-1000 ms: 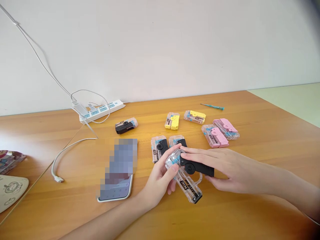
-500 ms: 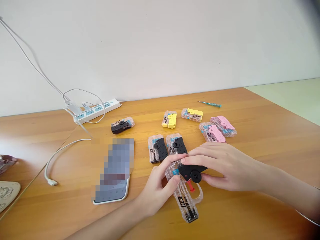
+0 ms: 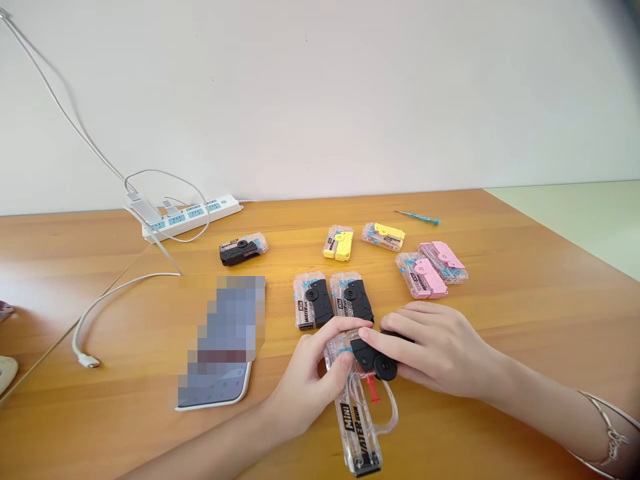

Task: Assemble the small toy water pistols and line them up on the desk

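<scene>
A clear toy water gun (image 3: 356, 427) with a black folding grip and a red trigger is held between both hands above the front of the table. My left hand (image 3: 315, 373) pinches its transparent body from the left, thumb on top. My right hand (image 3: 445, 347) wraps the black grip from the right, hiding part of it. The gun is unfolded, its printed end pointing toward me. Just beyond my hands lie two folded black water guns (image 3: 313, 300), side by side. Two folded pink water guns (image 3: 425, 277) rest beyond my right hand.
A phone (image 3: 225, 347) with a blurred screen lies left of my hands. Two yellow water guns (image 3: 339, 244) and another black one (image 3: 243, 249) lie farther back. A teal screwdriver (image 3: 420, 217) is near the wall. A power strip (image 3: 195, 217) with white cables (image 3: 115, 301) sits back left.
Both hands and the held water gun have shifted slightly down and left in view. The grip on it stays the same, and the camera view has moved a little.
</scene>
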Available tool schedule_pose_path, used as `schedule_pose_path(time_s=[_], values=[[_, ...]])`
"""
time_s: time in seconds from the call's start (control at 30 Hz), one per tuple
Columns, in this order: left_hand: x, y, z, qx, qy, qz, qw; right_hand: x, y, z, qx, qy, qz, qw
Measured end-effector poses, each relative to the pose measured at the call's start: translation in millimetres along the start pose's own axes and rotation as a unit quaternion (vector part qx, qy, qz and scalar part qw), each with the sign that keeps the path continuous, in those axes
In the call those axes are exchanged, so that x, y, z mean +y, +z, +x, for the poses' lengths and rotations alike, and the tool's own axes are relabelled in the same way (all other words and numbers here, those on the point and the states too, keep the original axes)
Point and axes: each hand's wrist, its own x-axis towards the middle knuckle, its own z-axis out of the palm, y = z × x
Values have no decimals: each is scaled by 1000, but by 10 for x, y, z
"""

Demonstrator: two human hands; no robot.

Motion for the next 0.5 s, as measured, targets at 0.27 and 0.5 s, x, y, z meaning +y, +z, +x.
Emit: schedule_pose_path(time_s=[0.27, 0.5], values=[[20, -7, 26, 28, 20, 24, 999, -13, 19, 16, 6, 33, 8, 999], [-1, 38, -23, 33, 4, 55, 998, -32, 10, 7, 49, 21, -13, 999]])
